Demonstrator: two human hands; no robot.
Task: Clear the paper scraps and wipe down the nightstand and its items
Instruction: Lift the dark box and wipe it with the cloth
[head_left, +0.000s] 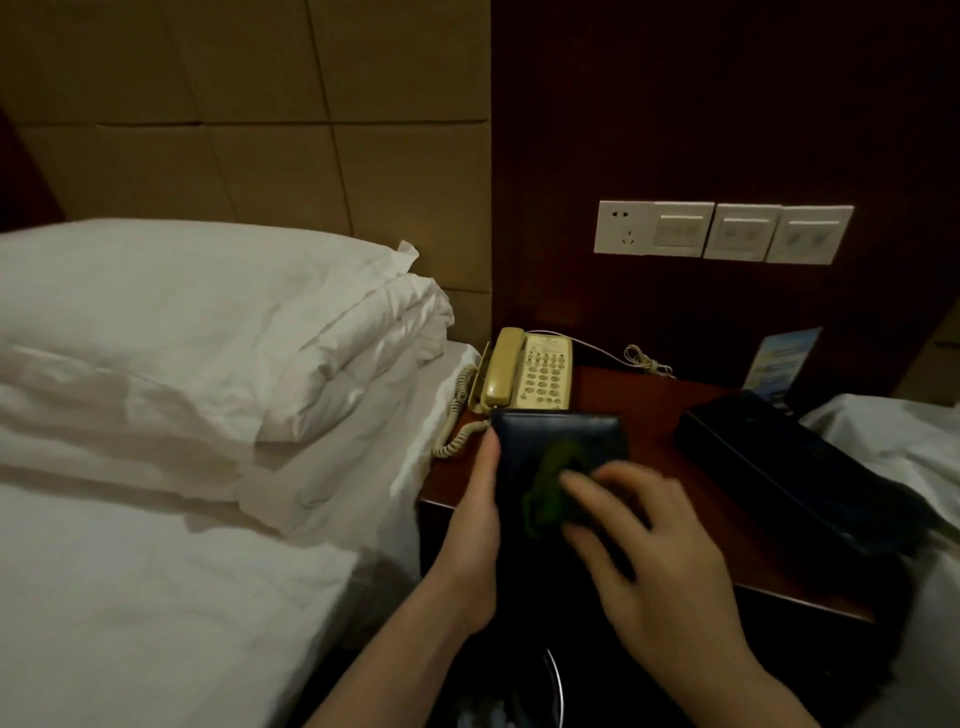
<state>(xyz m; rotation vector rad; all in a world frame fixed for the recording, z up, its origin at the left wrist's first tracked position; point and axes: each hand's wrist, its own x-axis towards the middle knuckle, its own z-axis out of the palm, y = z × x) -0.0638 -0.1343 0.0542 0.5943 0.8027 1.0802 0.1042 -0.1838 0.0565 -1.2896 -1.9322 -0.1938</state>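
Nearest us, our left hand (475, 512) grips the left edge of a dark folder (558, 441), thumb along its side, holding it tilted up above the front of the nightstand (644, 421); our right hand (649, 530), blurred with motion, presses a green cloth (550, 488) flat against the folder's face, fingers spread over it; whether they curl round the cloth we cannot tell. We judge the risk plain: press too hard and the folder may slip from the left grip, or swing back into the phone (530, 371) just behind it and knock the handset loose. A dark box (795, 467) lies to the right; beyond it a card (784, 358) stands; we see no paper scraps on the wood.
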